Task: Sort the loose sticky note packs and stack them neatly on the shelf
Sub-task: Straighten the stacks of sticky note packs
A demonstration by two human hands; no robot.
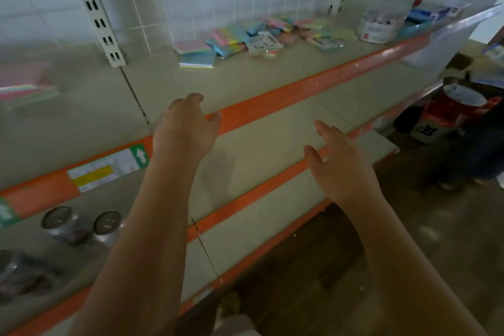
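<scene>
Packs [256,35] lie in a loose pastel heap at the back of the shelf [272,73], well beyond both hands and left of a clear tub [377,27]. Left hand [188,125] hovers at the shelf's orange lip, fingers loosely spread and holding nothing; right hand [338,163] hangs lower, fingers straight and empty. Risk, as I judge it: the glossy packs overlap, so grabbing one could drag neighbours off the shelf, or mix sizes. Writing: a lip label [106,169] with a white arrow on green; its text is unreadable.
</scene>
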